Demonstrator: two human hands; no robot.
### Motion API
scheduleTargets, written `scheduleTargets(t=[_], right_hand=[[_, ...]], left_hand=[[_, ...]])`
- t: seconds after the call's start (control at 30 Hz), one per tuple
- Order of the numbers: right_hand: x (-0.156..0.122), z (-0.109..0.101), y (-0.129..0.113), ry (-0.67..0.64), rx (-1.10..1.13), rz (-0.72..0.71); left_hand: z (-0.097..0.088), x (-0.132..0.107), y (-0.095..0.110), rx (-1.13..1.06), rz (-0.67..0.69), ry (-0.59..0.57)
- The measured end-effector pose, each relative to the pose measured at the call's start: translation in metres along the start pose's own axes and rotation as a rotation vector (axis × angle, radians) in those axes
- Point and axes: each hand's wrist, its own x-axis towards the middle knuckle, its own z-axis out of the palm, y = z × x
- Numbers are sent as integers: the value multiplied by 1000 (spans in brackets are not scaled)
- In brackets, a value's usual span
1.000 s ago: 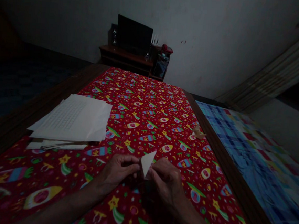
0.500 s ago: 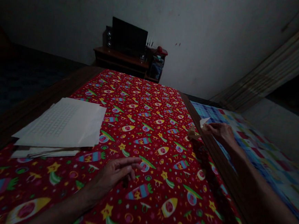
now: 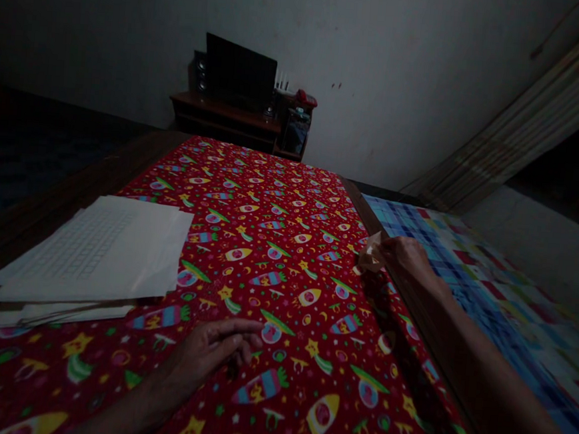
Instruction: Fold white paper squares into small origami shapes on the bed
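My left hand (image 3: 213, 351) lies flat on the red patterned cloth (image 3: 290, 204), fingers loosely stretched, holding nothing. My right hand (image 3: 407, 256) reaches out to the table's right edge, where its fingers are pinched together on a small folded paper piece (image 3: 369, 255). The room is dim, so the exact grip is hard to see. A stack of white paper sheets (image 3: 96, 252) lies on the cloth to the left, well clear of both hands.
The wooden table edge (image 3: 370, 216) runs along the right, with a blue checked mat (image 3: 466, 271) beyond it. At the far wall a low cabinet (image 3: 227, 122) carries a dark screen (image 3: 239, 72) and small items. A striped curtain (image 3: 527, 122) hangs at right.
A second ago both hands held a white folded paper in front of me. My right hand carried it to the table's right edge; my left hand dropped flat onto the cloth.
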Motion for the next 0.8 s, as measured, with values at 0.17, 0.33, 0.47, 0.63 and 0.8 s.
scheduleTargets(t=[0.17,0.33,0.47,0.63,0.8], right_hand=[[-1,8,-7,-22,-70,28],[-2,15,-7,-26,-102,44],[-8,19,-2,-33,-106,52],[-15,28,0,-80,-105,75],[-12,32,-5,-97,-116,98]], left_hand=[[0,0,0,-7,6,0],[0,0,-1,-15,9,-12],[1,-1,1,-1,5,-3],[3,-2,3,14,7,3],[4,-3,4,33,2,0]])
